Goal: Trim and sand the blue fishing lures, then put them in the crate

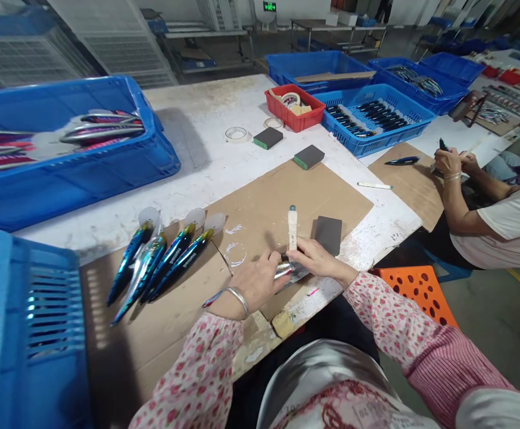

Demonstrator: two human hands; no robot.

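Observation:
My left hand (pixel 257 279) is closed around a shiny silver fishing lure (pixel 283 269), low over the cardboard at the table's front edge. Its tail end (pixel 212 298) sticks out past my wrist bangle. My right hand (pixel 315 257) grips a slim tool with a white, taped-looking handle (pixel 292 226) and a teal end pointing up. The tool's lower end is hidden by my fingers near the lure. Just beyond my right hand lies a dark flat sanding pad (pixel 329 235). Several blue-black fishing lures (pixel 170 259) with clear lips lie on cardboard to the left.
A blue crate (pixel 152 143) of lures stands back left, another blue basket (pixel 58 298) nearer. Two dark blocks with green sides (pixel 308 157) and a tape roll (pixel 237 134) lie ahead. Beyond are a red bin (pixel 295 116) and blue trays (pixel 385 143). A co-worker (pixel 487 208) sits right.

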